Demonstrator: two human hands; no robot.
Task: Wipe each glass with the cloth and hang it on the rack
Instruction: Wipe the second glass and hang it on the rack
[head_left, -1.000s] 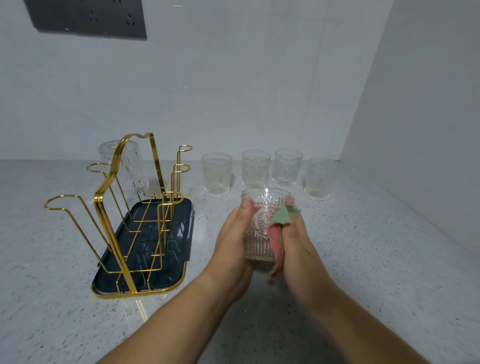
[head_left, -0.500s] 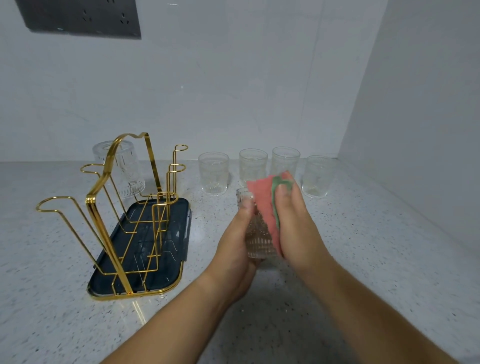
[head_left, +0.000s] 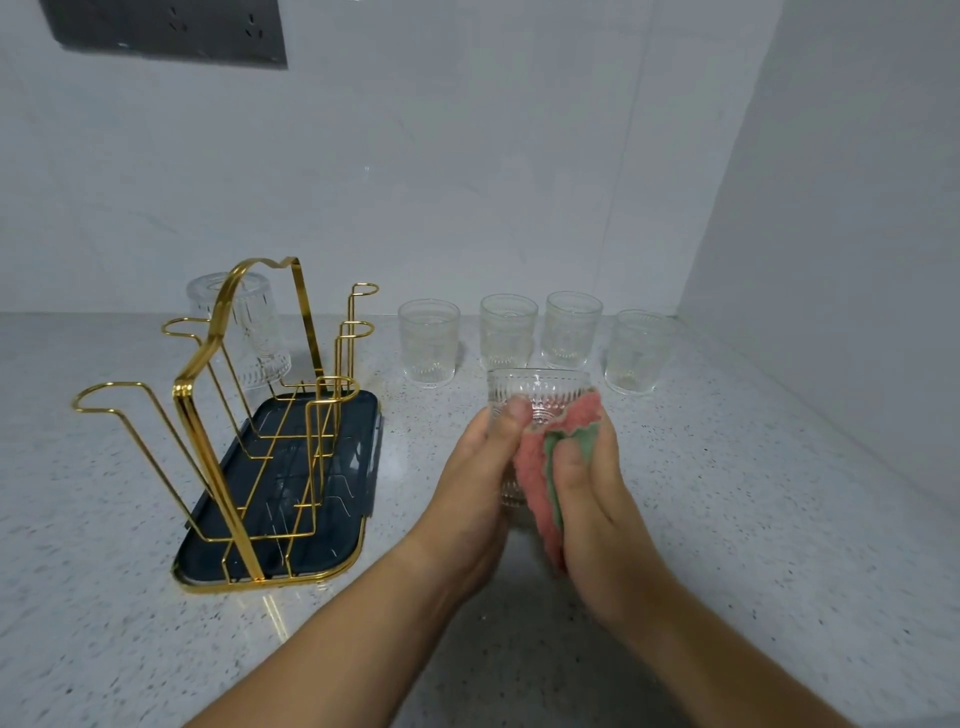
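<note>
Over the speckled counter (head_left: 727, 519), your left hand (head_left: 467, 478) clamps the ribbed glass (head_left: 537, 397) while your right hand (head_left: 592, 499) presses the cloth (head_left: 540, 467) against it; it looks rigid, breakable and slippery, so grip the ribbed wall.

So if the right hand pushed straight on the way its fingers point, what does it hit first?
The right hand already presses the cloth against the held glass. Past that, probably the row of glasses by the wall, though depth is hard to judge.
</note>
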